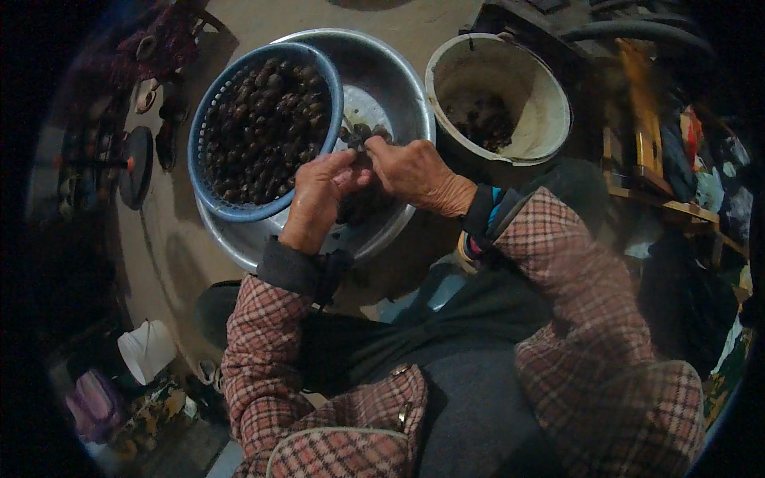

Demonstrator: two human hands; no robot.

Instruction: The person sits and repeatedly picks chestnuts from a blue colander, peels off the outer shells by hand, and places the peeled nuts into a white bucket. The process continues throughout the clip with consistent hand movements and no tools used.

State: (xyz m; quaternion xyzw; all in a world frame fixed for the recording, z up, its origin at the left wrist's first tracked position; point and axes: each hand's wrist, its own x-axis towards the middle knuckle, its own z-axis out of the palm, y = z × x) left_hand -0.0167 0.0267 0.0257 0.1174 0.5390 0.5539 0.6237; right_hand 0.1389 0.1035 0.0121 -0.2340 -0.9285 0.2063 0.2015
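Observation:
My left hand (323, 194) and my right hand (415, 173) meet over a wide metal basin (418, 89). Something small and dark lies at their fingertips; fingers hide most of it, and whether either hand grips it is unclear. A blue plastic colander (197, 173) rests in the basin's left part, heaped with small dark rounded items (269, 125) that look like snails. More dark pieces (364, 200) lie in the basin below my hands, partly covered by them.
To the right of the basin stands a whitish plastic bucket (538, 107) with dark scraps at its bottom. A small white bucket (156, 349) lies tilted at the lower left. A wooden rack (663, 203) stands at the right, and a dark round disc (136, 167) is left of the basin.

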